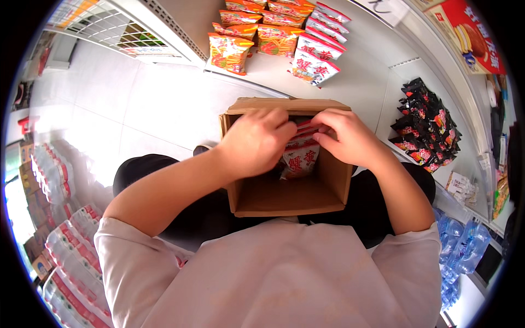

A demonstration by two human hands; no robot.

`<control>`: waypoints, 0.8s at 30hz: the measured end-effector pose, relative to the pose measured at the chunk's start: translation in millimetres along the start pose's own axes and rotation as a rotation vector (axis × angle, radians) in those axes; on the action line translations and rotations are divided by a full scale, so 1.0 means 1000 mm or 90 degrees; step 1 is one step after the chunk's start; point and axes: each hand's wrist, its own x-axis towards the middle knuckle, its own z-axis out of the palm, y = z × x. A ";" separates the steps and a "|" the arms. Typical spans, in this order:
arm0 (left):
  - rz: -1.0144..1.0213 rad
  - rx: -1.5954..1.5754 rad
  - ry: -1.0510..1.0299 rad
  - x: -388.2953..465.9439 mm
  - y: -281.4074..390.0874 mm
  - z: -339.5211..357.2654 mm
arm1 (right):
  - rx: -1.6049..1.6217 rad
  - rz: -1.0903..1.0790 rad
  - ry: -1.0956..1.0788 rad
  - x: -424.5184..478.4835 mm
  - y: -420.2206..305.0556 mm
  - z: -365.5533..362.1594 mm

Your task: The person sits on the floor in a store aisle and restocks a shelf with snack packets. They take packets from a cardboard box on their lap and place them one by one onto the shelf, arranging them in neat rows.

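An open cardboard box [287, 207] stands between my knees, its opening facing up towards me. Inside, white snack bags with red print [301, 160] lie in an overlapping row near the box's far side. My left hand [259, 141] is over the box's left part, fingers bent down beside the bags; its fingertips are partly hidden, and whether it grips a bag does not show. My right hand [342, 133] reaches over the right rim, thumb and fingers at the top edges of the bags, without a clear sign of a firm grip.
Beyond the box, a white shelf [270, 74] holds orange snack bags [231, 53] and white snack bags [315, 67] in rows. Black snack bags [428, 123] are piled at the right, above blue-tinted plastic bottles [461, 246]. Wrapped bottle packs [74, 250] stack at the left, and a wire rack [119, 30] stands upper left.
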 end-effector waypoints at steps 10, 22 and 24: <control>-0.238 -0.105 -0.380 -0.015 -0.019 0.096 | -0.300 -0.085 -0.110 -0.012 0.037 0.012; -0.317 -0.237 -0.486 0.022 -0.028 0.064 | -0.270 -0.071 -0.097 -0.011 0.035 0.011; -0.315 -0.248 -0.477 0.024 -0.022 0.041 | -0.240 -0.086 -0.062 -0.009 0.029 0.008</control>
